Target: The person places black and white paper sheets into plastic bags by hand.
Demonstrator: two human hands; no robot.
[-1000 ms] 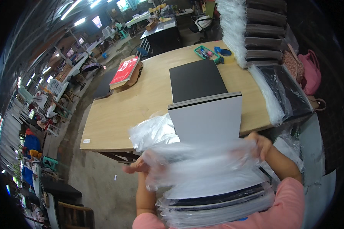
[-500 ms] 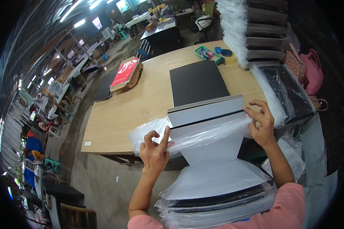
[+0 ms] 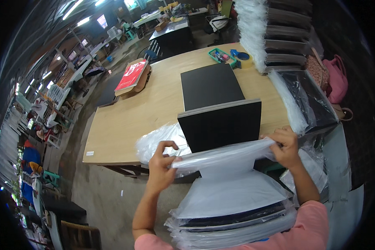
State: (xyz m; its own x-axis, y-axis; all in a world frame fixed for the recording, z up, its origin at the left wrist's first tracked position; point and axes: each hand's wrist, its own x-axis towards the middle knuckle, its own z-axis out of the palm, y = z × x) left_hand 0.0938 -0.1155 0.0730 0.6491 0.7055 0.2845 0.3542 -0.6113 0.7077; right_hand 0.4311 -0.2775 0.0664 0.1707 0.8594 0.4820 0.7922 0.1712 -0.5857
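Note:
A flat black panel (image 3: 221, 127) with a pale, layered top edge stands tilted in front of me at the table's near side. A gathered band of clear plastic film (image 3: 225, 156) runs across its lower part. My left hand (image 3: 160, 167) is closed on the left end of that film, its thumb pointing inward. At the other end my right hand (image 3: 286, 148) pinches the film with bent fingers. Just beyond the panel a black board (image 3: 212, 86) lies flat on the table. Whatever part of the panel sits behind the film is hidden.
Film-wrapped flat sheets (image 3: 237, 198) are stacked close to my body. Crumpled plastic (image 3: 158, 143) lies on the wooden table (image 3: 129, 125). Farther off are a red-covered book (image 3: 131, 76), a green tray (image 3: 221, 57) and a tape roll (image 3: 245, 62). Wrapped stacks (image 3: 285, 37) rise at right.
The pale, striped face in front of me has given way to a black one. Both hands have moved down with the film, which is now bunched lower and tighter.

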